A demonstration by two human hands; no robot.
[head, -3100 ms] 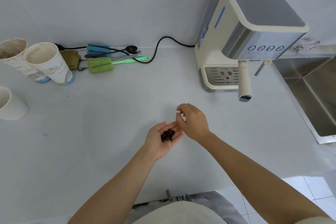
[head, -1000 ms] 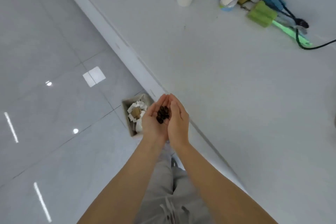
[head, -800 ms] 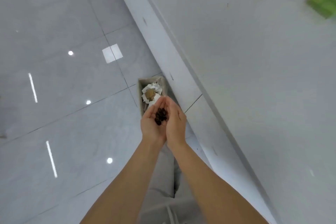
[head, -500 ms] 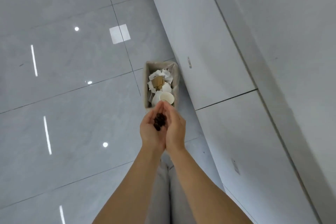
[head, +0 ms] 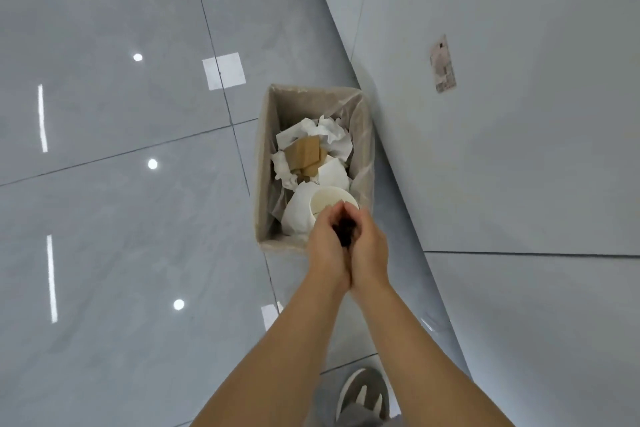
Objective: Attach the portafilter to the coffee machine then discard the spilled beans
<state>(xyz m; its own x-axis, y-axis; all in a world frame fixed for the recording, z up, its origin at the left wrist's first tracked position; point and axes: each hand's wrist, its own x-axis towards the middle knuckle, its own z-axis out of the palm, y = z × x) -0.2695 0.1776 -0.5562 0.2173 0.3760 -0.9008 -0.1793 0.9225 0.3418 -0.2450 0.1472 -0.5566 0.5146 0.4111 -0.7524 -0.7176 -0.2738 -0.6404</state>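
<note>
Both hands are pressed together edge to edge, forming a closed cup. The left hand [head: 325, 250] and right hand [head: 369, 246] touch along the palms and at the fingertips. The beans [head: 346, 232] lie in the narrow gap between the palms; only a dark, blurred cluster shows, so no count is possible. Neither hand pinches a bean: the beans rest in the hollow formed by both palms.

The cupped hands are held above the near end of the bin [head: 265, 163], which stands on the floor [head: 104, 184] against the cabinet [head: 502, 149]. From this angle the fingertips overlap the bin's near rim.

Bin:
- Rectangular, open at the top, lined with a translucent bag [head: 363, 135] folded over the rim.
- Holds crumpled white paper [head: 325, 133] at the far end.
- A brown cardboard piece [head: 304, 151] lies on the paper near the middle.
- A white paper cup [head: 325, 201] lies tilted at the near end, mouth toward the camera, partly hidden behind the fingertips.
- More white paper or cups lie beside and under it; which cannot be told.

The floor consists of glossy grey tiles with light reflections. A small label [head: 442, 68] is fixed to the cabinet face. A grey shoe [head: 363, 392] shows at the lower edge, between the forearms. The portafilter and coffee machine are out of view.
</note>
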